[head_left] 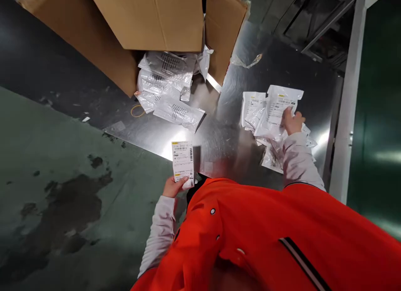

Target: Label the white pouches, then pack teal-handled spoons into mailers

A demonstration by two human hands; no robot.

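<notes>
My left hand [177,186] is closed on the lower end of a stack of printed shipping labels [183,159], held beside the table's near edge. At the right, my right hand [293,120] grips the edge of a white plastic mailer bag [276,111] with a shipping label on it. That bag lies over a pile of similar labelled mailers, one of which [252,107] shows at its left. The fingers under the bag are partly hidden.
An open cardboard box [163,21] lies tipped on the metal table [230,128], with several white packages [178,112] spilling from it. A rubber band [137,111] and scraps of clear tape [247,62] lie nearby. A metal post [347,115] borders the right side.
</notes>
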